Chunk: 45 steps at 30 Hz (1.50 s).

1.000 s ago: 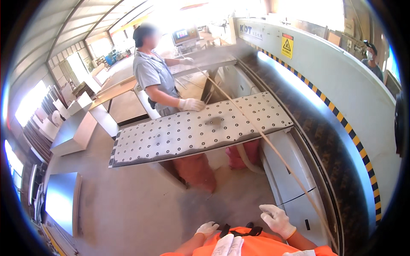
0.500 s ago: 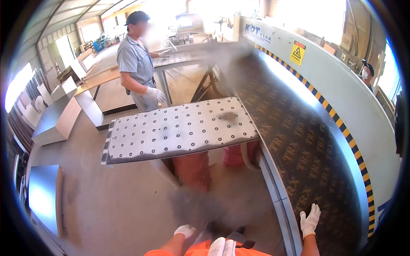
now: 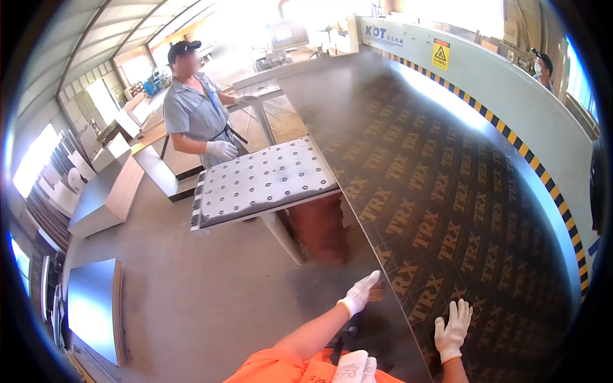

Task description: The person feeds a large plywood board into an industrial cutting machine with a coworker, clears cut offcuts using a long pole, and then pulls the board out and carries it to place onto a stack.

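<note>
One dark panel (image 3: 415, 191): biggest by far, and it's right there under the right hand; its visible long edge runs forward from beside both hands, slanting left at the far end; its limit on the beam side is hard to make out
Pale machine beam (image 3: 491, 89): well off to the right and forward of the right hand, a black-and-yellow stripe (image 3: 512, 137) along its lower edge
Studded table (image 3: 262, 182): forward and left of the left hand, meeting the panel's long edge, seemingly passing beneath it
Co-worker (image 3: 198, 112): beyond that table, forward-left of the left hand, well apart
Right hand (image 3: 454, 329): clearly the nearer, over the panel's near part; gloved fingers fanned wide, nothing held; it looks laid on the surface
Left hand (image 3: 363, 295): just outside the long edge, fingers toward it; whether it touches or grips, I cannot tell
</note>
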Each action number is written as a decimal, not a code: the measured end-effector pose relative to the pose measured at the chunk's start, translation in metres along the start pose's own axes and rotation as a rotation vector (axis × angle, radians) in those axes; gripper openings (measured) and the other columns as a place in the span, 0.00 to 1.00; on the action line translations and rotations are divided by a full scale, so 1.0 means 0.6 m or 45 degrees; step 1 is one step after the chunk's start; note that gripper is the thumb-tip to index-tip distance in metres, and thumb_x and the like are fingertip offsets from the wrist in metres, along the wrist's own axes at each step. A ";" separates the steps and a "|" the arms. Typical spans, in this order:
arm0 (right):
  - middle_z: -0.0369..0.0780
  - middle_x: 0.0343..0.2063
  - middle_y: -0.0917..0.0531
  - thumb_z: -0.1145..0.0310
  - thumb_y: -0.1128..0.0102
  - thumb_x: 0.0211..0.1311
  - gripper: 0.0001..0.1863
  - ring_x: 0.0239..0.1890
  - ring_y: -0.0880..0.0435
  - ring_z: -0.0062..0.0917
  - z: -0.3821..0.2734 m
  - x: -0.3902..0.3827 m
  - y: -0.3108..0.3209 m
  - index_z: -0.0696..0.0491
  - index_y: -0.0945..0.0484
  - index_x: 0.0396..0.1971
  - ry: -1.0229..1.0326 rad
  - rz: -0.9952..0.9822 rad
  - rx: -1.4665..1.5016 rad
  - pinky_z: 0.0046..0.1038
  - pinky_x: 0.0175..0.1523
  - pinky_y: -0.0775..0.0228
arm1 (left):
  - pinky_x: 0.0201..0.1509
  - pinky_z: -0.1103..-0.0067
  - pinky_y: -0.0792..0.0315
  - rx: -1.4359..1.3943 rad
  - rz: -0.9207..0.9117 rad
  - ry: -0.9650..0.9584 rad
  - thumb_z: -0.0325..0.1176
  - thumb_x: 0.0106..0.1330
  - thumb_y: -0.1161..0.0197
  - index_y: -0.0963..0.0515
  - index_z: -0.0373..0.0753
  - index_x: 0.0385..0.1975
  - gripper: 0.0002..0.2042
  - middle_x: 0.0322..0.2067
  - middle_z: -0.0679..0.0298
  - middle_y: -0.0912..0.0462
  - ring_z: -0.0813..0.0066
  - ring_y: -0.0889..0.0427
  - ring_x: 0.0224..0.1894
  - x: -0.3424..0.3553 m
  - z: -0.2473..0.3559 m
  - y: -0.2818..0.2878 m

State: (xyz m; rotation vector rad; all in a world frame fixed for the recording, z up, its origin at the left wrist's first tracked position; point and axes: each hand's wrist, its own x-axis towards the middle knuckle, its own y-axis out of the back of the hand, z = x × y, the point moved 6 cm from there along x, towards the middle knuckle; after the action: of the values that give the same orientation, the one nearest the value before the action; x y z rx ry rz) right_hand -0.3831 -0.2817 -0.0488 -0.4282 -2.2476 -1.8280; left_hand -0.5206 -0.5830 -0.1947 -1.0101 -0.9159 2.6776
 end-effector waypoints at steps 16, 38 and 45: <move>0.55 0.68 0.22 0.59 0.39 0.76 0.27 0.71 0.26 0.53 -0.282 -0.512 0.100 0.60 0.22 0.66 -0.285 0.034 -0.046 0.50 0.80 0.40 | 0.53 0.64 0.21 0.711 0.205 -0.259 0.67 0.66 0.31 0.13 0.26 0.43 0.38 0.40 0.45 0.09 0.51 0.09 0.46 -0.263 -0.048 0.185; 0.31 0.21 0.33 0.35 0.49 0.80 0.29 0.25 0.33 0.31 -0.245 -0.907 -0.017 0.43 0.30 0.24 -2.043 -0.184 1.706 0.36 0.32 0.39 | 0.44 0.74 0.14 0.188 -0.015 0.160 0.54 0.64 0.20 0.12 0.27 0.44 0.29 0.38 0.53 0.10 0.66 0.08 0.34 -0.520 -0.241 0.430; 0.31 0.18 0.28 0.39 0.45 0.80 0.28 0.21 0.32 0.27 -0.145 -0.882 -0.035 0.46 0.23 0.27 -2.146 -0.192 1.552 0.33 0.28 0.38 | 0.44 0.68 0.11 0.080 0.007 -0.008 0.42 0.68 0.22 0.15 0.27 0.51 0.23 0.46 0.55 0.13 0.67 0.12 0.42 -0.541 -0.236 0.382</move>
State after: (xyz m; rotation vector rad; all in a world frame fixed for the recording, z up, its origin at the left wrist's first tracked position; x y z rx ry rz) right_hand 0.1029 -0.4181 -0.2314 -1.8380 -3.5428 0.7592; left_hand -0.1627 -0.8036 -0.2325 -0.9926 -0.8254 2.6975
